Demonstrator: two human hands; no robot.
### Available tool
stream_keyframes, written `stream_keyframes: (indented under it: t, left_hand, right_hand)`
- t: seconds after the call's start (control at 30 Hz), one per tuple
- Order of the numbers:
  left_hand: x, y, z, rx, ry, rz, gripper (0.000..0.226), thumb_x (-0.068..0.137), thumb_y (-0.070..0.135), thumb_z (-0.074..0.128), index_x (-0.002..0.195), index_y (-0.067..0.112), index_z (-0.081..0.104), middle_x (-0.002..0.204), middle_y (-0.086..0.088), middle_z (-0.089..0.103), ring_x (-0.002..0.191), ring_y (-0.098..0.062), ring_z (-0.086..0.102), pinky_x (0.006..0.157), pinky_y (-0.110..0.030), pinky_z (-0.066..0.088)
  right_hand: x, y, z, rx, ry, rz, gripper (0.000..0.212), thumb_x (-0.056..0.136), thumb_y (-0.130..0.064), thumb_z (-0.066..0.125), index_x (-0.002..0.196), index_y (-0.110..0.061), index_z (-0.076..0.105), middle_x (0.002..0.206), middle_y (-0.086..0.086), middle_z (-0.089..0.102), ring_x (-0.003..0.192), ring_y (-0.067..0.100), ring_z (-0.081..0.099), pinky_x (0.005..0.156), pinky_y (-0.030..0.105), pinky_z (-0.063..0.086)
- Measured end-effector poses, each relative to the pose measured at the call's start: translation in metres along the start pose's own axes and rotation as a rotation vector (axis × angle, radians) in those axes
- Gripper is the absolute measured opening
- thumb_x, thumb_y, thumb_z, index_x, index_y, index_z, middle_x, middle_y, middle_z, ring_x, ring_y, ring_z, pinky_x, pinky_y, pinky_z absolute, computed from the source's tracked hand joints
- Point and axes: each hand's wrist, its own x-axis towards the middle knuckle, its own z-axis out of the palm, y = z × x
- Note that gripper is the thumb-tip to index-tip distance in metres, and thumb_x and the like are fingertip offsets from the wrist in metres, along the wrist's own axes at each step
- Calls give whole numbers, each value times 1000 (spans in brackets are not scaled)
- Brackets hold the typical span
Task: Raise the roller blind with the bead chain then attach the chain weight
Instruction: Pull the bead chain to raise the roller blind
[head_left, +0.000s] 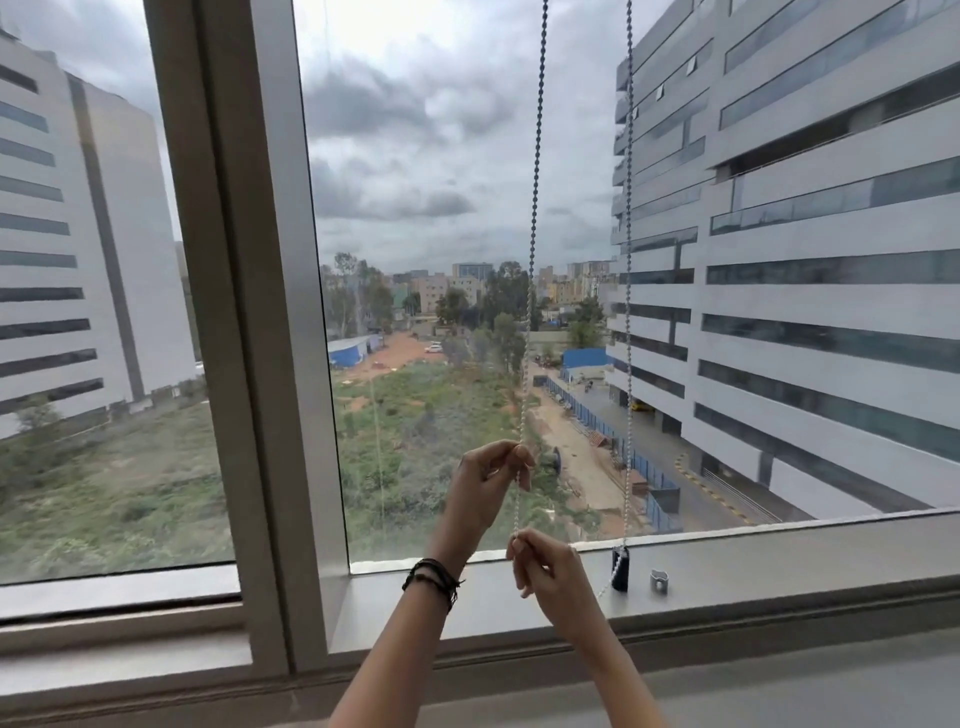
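Observation:
A silver bead chain (533, 234) hangs in two strands in front of the window, from above the frame's top edge. My left hand (485, 486) pinches the left strand at about sill height. Just below it, my right hand (545, 569) pinches the same strand. The right strand (628, 260) drops straight to a black chain weight (620, 568) that stands on the window sill (779, 566), right of my right hand. The roller blind itself is out of view above the frame.
A small silver metal clip (658, 581) lies on the sill just right of the black weight. A thick grey window post (244, 312) stands to the left of the chain. Glass panes fill the view behind the chain.

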Motion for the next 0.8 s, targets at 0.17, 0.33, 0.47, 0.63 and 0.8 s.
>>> stream_keyframes:
  t: [0.17, 0.33, 0.47, 0.63, 0.8]
  left_hand:
    - [-8, -5, 0, 1, -8, -2, 25, 94, 1, 48, 76, 10, 63, 58, 6, 58, 54, -1, 55, 61, -13, 45]
    - [-15, -9, 2, 6, -17, -13, 25, 94, 8, 50, 75, 18, 64, 62, 4, 59, 56, -4, 56, 63, -17, 47]
    - [-18, -9, 5, -10, -14, -20, 25, 94, 7, 50, 74, 17, 63, 60, 4, 59, 54, -2, 56, 63, -14, 46]
    - [-20, -6, 3, 3, -30, -23, 22, 94, 9, 50, 77, 9, 62, 60, 0, 58, 55, -2, 55, 65, -13, 46]
    - [-23, -6, 6, 18, -44, -40, 22, 95, 14, 50, 77, 9, 63, 59, 2, 58, 55, -1, 54, 63, -12, 43]
  right_hand:
    - [-5, 7, 2, -12, -2, 10, 30, 93, 1, 43, 71, -15, 53, 46, -6, 50, 45, 9, 45, 46, 21, 41]
    - [-9, 12, 1, -23, 0, 15, 35, 91, 6, 43, 71, -20, 54, 44, -5, 50, 43, 12, 44, 46, 25, 42]
    - [-12, 13, 1, -26, -2, 11, 36, 92, 6, 42, 71, -21, 55, 45, -5, 49, 43, 12, 46, 46, 23, 42]
    - [-14, 10, -2, -46, -14, 11, 34, 91, 6, 43, 71, -19, 54, 47, -6, 48, 44, 10, 45, 47, 20, 40]
    - [-17, 10, 0, -67, -22, 24, 35, 89, 10, 43, 71, -18, 54, 47, -5, 48, 43, 9, 43, 46, 20, 40]
